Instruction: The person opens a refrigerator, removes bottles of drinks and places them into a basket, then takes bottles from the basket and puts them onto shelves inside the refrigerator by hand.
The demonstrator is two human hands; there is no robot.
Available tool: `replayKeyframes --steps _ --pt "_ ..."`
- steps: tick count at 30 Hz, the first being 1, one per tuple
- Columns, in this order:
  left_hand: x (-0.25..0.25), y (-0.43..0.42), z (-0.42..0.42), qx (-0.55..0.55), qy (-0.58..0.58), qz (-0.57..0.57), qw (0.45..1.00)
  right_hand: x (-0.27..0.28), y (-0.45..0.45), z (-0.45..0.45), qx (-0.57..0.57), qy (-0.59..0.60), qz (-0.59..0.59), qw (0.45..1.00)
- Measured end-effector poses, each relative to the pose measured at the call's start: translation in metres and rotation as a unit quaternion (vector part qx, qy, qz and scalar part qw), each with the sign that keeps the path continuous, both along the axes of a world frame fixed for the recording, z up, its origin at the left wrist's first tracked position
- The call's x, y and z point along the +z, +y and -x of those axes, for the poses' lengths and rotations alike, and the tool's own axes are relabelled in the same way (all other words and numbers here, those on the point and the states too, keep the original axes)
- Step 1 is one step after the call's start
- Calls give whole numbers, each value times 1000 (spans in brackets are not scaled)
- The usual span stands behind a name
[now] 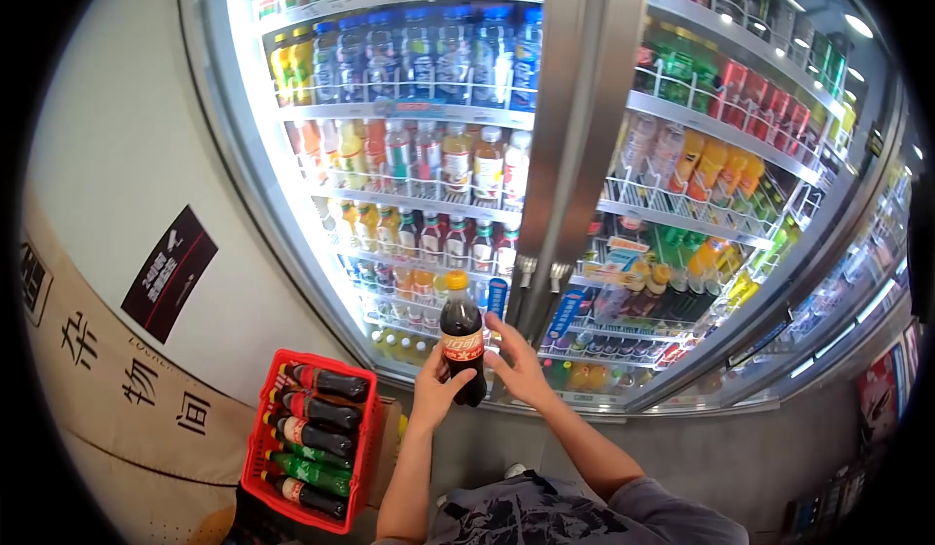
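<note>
We see a dark cola bottle with a yellow cap and a red-and-cream label, held nearly upright in front of the glass-doored cooler. We find the left hand gripping it from the left, thumb laid across the lower front, its forearm rising steeply from below. The right hand is half-curled at the bottle's right side, thumb and fingers parted; we cannot tell whether its fingertips press on the plastic. Its forearm slants up and inward from a grey sleeve. Low on our left stands a red basket, where dark bottles and green bottles lie on their sides. Behind the hands, lit shelves carry rows of drinks.
</note>
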State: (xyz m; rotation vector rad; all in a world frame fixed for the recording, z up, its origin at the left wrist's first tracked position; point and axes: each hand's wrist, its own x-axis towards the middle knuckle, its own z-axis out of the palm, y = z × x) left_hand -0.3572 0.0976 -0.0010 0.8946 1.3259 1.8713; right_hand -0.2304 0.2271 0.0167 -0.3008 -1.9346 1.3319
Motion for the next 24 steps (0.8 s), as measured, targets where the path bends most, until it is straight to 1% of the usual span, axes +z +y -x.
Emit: replayKeyframes --steps 1,2,4,5,6,8,9,10,12,13,14,16,17,18,20,21,23,24 --pt "3 10 -10 2 -28 4 1000 -1 16 -8 -61 35 -7 997" --pt "0 20 -17 -6 -29 2 1000 -5 31 -17 -137 56 6 989" --pt "-11 36 -27 -11 -56 16 998 -21 65 -35 -229 74 57 969" --pt "-16 43 -31 -15 -63 3 998 -29 79 -45 -240 69 107 962" --pt "-19 49 -36 -21 -62 3 998 -34 89 -51 -245 70 107 961" --pt "-21 58 -43 -21 -77 8 997 -45 107 -57 -228 29 116 966" --pt "-22 62 -44 -24 -75 8 997 -41 109 -53 -240 0 96 966" --pt "-24 66 -44 -27 -69 8 997 -36 110 -50 -243 3 96 965" --pt "-22 71 -43 -33 -59 12 998 -25 112 -39 -215 -74 102 969" --pt "-20 71 -42 -41 -59 18 997 -33 117 -27 -188 -26 85 978" --pt "-17 72 -39 -51 -59 24 997 -34 118 -17 -191 -21 89 977" --pt "-12 71 -33 -64 -49 22 996 -32 118 -1 -162 26 221 961" --pt "-10 69 -30 -70 -42 17 997 -31 116 4 -203 35 210 956" --pt "-9 68 -27 -75 -38 12 996 -33 117 6 -206 37 208 955" --pt "-9 64 -23 -82 -38 9 996 -42 120 8 -227 -41 225 947" --pt "-9 61 -21 -86 -58 12 995 -49 122 11 -230 -44 224 946" --pt "-9 54 -15 -92 -76 17 993 -64 125 22 -277 22 219 935" --pt "-10 51 -12 -93 -67 18 993 -66 124 25 -280 25 218 934"
